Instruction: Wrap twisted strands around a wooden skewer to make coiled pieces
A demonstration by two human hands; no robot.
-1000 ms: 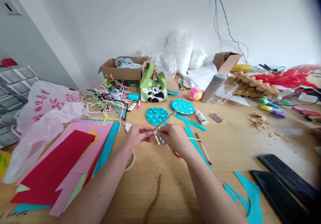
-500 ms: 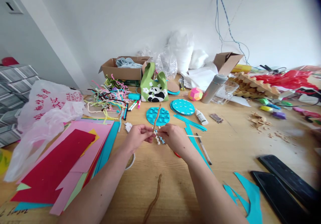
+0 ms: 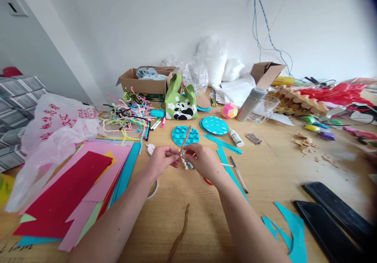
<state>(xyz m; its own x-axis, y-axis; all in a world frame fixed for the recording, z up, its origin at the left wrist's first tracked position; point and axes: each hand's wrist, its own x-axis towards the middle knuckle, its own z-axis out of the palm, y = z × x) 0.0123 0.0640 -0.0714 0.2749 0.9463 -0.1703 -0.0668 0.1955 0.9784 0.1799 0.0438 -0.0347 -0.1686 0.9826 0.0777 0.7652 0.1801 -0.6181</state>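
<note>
My left hand (image 3: 163,159) pinches a fuzzy brown pipe cleaner (image 3: 185,137) near its lower end; the strand stands up and bends slightly to the right. My right hand (image 3: 201,159) is closed at the same spot, thumb and fingers on the pipe cleaner. A thin white stick (image 3: 226,164) juts out past the right hand; its other end is hidden. Small white and blue beads or pompoms (image 3: 185,164) lie beneath the fingers. Behind the hands rests a round blue scalloped piece (image 3: 176,136). A second brown pipe cleaner (image 3: 184,229) lies between my forearms.
Coloured paper sheets (image 3: 70,188) cover the left side. A panda bag (image 3: 181,103), blue discs (image 3: 215,125), a glue bottle (image 3: 236,137) and a flask (image 3: 251,105) stand or lie behind. Rightward are a pen (image 3: 239,174), blue paper scraps (image 3: 294,229) and two phones (image 3: 324,227).
My right hand has turned slightly and its fingers have risen along the pipe cleaner. The strand's top has tipped right and lower. The white stick has shifted slightly down and left.
</note>
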